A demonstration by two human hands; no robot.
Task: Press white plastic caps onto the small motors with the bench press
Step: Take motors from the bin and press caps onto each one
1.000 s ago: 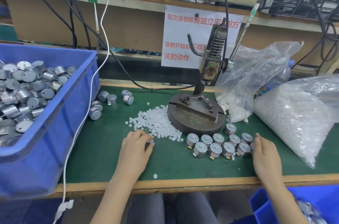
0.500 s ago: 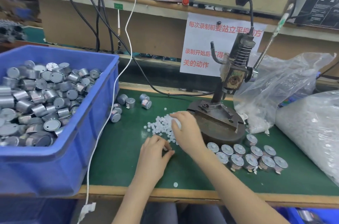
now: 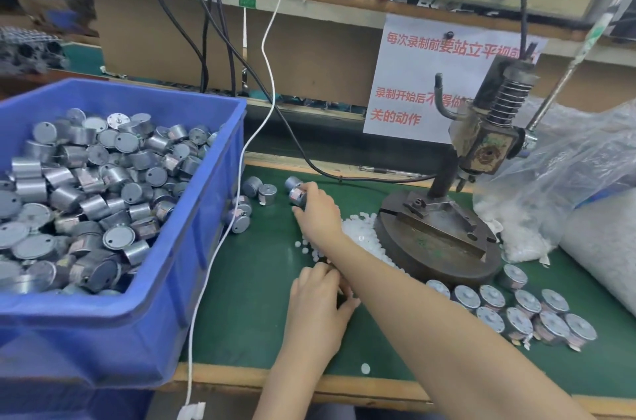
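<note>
My right hand (image 3: 318, 209) reaches across to the far left of the green mat and grips a small silver motor (image 3: 296, 196) among a few loose motors (image 3: 266, 194). My left hand (image 3: 318, 295) rests on the mat by the heap of white plastic caps (image 3: 356, 230), its fingers curled at the caps; whether it holds one is hidden. The bench press (image 3: 437, 237) stands to the right with its round base bare. A group of several motors (image 3: 516, 311) stands in front of the press.
A blue bin (image 3: 192, 247) full of motors fills the left side. Clear bags of white caps (image 3: 550, 199) lie at the right. A white cable (image 3: 220, 240) hangs over the mat's left edge. One stray cap (image 3: 365, 368) lies near the front edge.
My right hand crossed from the right side, over the cap heap, to the loose motors at far left and took hold of one. The view swung left. My left hand stayed by the caps.
</note>
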